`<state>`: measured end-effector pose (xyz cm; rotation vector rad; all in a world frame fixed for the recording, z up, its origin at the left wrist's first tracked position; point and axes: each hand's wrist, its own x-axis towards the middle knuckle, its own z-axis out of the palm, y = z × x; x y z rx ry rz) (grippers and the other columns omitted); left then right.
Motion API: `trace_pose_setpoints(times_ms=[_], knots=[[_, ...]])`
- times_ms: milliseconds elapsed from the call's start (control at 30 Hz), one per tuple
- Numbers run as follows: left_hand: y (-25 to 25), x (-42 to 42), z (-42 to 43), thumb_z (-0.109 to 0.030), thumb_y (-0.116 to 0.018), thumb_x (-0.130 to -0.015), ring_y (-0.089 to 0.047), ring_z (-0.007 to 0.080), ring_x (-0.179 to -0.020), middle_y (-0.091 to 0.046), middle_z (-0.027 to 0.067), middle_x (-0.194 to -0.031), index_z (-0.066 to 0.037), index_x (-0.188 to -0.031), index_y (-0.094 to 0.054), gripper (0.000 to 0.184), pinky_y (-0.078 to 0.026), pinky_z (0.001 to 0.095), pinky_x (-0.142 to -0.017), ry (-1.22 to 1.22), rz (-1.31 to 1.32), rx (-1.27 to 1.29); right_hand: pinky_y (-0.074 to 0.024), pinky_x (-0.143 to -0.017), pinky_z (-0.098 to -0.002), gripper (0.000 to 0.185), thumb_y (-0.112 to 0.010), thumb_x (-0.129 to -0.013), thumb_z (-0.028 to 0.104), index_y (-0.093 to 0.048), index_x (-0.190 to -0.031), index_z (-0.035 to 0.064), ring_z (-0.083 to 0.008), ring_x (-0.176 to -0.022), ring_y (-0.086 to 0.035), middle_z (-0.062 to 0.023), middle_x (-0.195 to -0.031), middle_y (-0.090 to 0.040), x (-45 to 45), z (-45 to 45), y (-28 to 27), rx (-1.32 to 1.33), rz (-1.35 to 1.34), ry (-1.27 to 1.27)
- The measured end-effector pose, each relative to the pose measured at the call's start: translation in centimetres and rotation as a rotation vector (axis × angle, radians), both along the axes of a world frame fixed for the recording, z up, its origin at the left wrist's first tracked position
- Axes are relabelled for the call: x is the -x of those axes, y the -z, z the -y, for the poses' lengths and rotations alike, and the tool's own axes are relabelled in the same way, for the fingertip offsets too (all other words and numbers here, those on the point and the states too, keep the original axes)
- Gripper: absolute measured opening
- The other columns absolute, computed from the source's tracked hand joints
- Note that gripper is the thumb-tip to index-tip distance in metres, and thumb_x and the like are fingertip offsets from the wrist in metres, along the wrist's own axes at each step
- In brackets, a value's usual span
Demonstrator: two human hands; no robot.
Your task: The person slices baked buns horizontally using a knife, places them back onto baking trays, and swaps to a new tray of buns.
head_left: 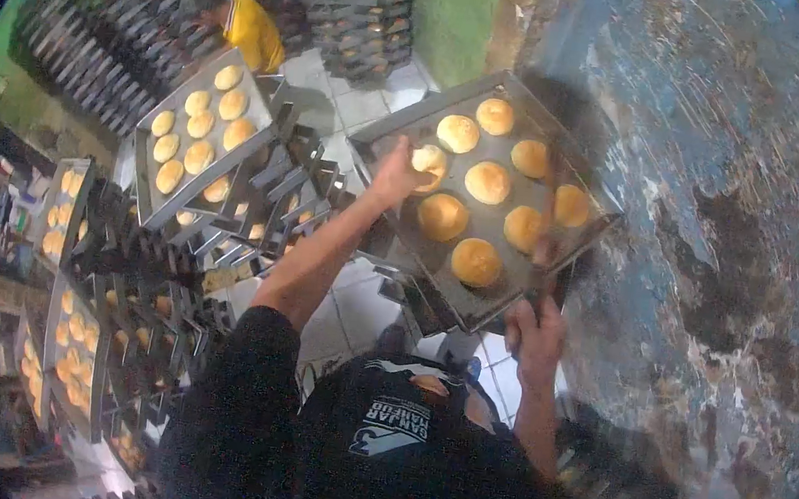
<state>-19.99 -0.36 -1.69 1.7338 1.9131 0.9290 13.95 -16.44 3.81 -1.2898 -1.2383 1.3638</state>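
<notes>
Ahead of me a metal baking tray (pixel 544 125) with several golden round buns (pixel 487 182) tops a stack of trays. At its left side my left hand (pixel 399 177) is closed on a bun (pixel 429 161), thumb and fingers around its edge. By the tray's near right edge, my right hand (pixel 536 336) has its fingers closed around a long, thin tool (pixel 546 223). This tool reaches up over the right-hand buns and is smeared by motion, so its kind is unclear.
Left of me stands another stack with a bun-filled tray (pixel 143 191) on top; more loaded trays (pixel 88 380) stand lower left. A worn blue wall (pixel 700 188) rises close on my right. A person in a yellow shirt (pixel 254 34) is near tall tray stacks (pixel 351 1).
</notes>
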Motion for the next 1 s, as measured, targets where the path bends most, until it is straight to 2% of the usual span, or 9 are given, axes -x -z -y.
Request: trace_pose_setpoints(times_ms=[67,100,133,200,233,400,467,833,1000], knots=[[-0.9,-1.0,0.0,-0.024,-0.082,-0.081,-0.066,0.0349,-0.114,-0.062,0.0197,-0.133,0.000,-0.133,-0.049,0.066,-0.054,0.0460,-0.098,0.048,0.787,-0.109,-0.0386,-0.040,-0.0223,0.017,-0.060,-0.101,0.019,-0.062,-0.106,0.0033,-0.0056,-0.047,-0.046,-0.0001,-0.070,-0.056,1.7,-0.9,-2.4,-0.055,-0.047,-0.005],[-1.5,-1.5,0.4,-0.026,-0.076,-0.089,-0.066,0.0287,-0.114,-0.064,0.0141,-0.132,-0.003,-0.135,-0.051,0.057,-0.055,0.0434,-0.097,0.052,1.049,-0.073,-0.0392,-0.042,-0.0222,0.017,-0.059,-0.102,0.020,-0.062,-0.106,0.0037,-0.0058,-0.049,-0.047,0.0002,-0.069,-0.056,2.1,-1.6,-3.4,-0.101,-0.094,-0.027],[-2.1,-2.1,1.0,-0.026,-0.076,-0.089,-0.066,0.0287,-0.114,-0.064,0.0141,-0.132,-0.003,-0.135,-0.051,0.057,-0.055,0.0434,-0.097,0.055,1.039,-0.088,-0.0392,-0.042,-0.0222,0.017,-0.059,-0.102,0.020,-0.062,-0.106,0.0037,-0.0058,-0.049,-0.047,0.0002,-0.069,-0.056,2.0,-2.5,-3.4,-0.115,-0.104,-0.033],[-3.2,-4.1,2.4,-0.039,-0.067,-0.097,-0.067,0.0255,-0.113,-0.066,0.0117,-0.129,-0.005,-0.135,-0.053,0.053,-0.056,0.0436,-0.095,0.149,1.647,-0.133,-0.0406,-0.045,-0.0223,0.019,-0.057,-0.103,0.021,-0.061,-0.110,0.0033,-0.0048,-0.050,-0.047,0.0001,-0.072,-0.057,2.1,-4.1,-3.2,-0.126,-0.028,-0.224],[-3.7,-5.4,3.0,-0.054,-0.057,-0.099,-0.067,0.0238,-0.111,-0.067,0.0084,-0.130,-0.009,-0.135,-0.056,0.057,-0.057,0.0418,-0.093,0.063,1.709,-0.148,-0.0412,-0.047,-0.0225,0.025,-0.055,-0.104,0.020,-0.060,-0.122,0.0032,-0.0042,-0.053,-0.047,0.0007,-0.075,-0.057,3.1,-4.2,-4.6,-0.114,0.041,-0.192],[-3.3,-7.9,4.2,-0.062,-0.055,-0.096,-0.068,0.0214,-0.110,-0.069,0.0040,-0.126,-0.012,-0.131,-0.060,0.061,-0.056,0.0380,-0.091,-0.013,1.868,-0.332,-0.0448,-0.057,-0.0236,0.042,-0.053,-0.104,0.018,-0.051,-0.144,0.0047,-0.0063,-0.067,-0.053,0.0012,-0.081,-0.057,3.5,-3.5,-5.1,-0.266,-0.002,-0.356],[-4.1,-8.7,4.8,-0.064,-0.055,-0.095,-0.068,0.0211,-0.110,-0.070,0.0041,-0.124,-0.012,-0.131,-0.061,0.064,-0.055,0.0380,-0.093,0.024,1.908,-0.380,-0.0545,-0.082,-0.0370,0.050,-0.055,-0.102,0.020,-0.046,-0.148,0.0031,-0.0227,-0.090,-0.072,-0.0190,-0.108,-0.070,2.9,-2.9,-6.0,-0.323,0.150,-0.374],[-4.9,-9.5,6.0,-0.065,-0.064,-0.089,-0.070,0.0206,-0.104,-0.073,0.0031,-0.115,-0.012,-0.123,-0.066,0.062,-0.056,0.0397,-0.093,0.046,1.951,-0.375,-0.0545,-0.076,-0.0346,0.044,-0.060,-0.099,0.016,-0.055,-0.140,0.0020,-0.0187,-0.081,-0.069,-0.0168,-0.091,-0.071,-0.9,-1.1,-4.6,-0.397,0.113,-0.380],[-4.5,-8.9,6.5,-0.061,-0.065,-0.091,-0.071,0.0215,-0.100,-0.074,0.0050,-0.113,-0.011,-0.120,-0.068,0.058,-0.057,0.0394,-0.091,0.140,1.899,-0.359,-0.0515,-0.071,-0.0277,0.044,-0.058,-0.100,0.013,-0.054,-0.142,-0.0006,-0.0126,-0.073,-0.064,-0.0069,-0.079,-0.067,-2.8,-0.1,-5.1,-0.354,0.134,-0.406]])
